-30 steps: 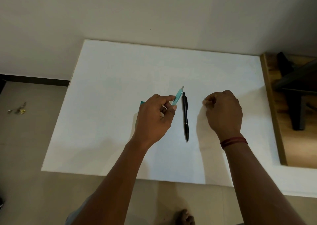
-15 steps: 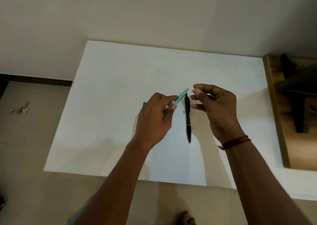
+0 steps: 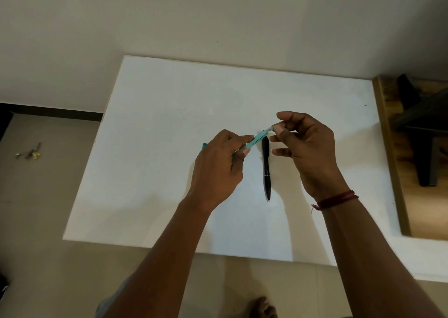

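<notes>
**A:** In the head view, where does the teal pen (image 3: 254, 140) lie?

**B:** The left hand (image 3: 218, 169) pinches its barrel above the desk (image 3: 169, 123). Its long axis slants up and right to the right hand (image 3: 308, 148), which pinches the pale tip (image 3: 271, 129).

**A:** Any containers?

**B:** None shows. A black pen (image 3: 266, 169) lies between the hands.

Black pen (image 3: 266, 169) lying on white table (image 3: 157, 148), wooden furniture (image 3: 386, 128) to its right, small scraps (image 3: 30, 153) on floor (image 3: 36, 220)
</notes>
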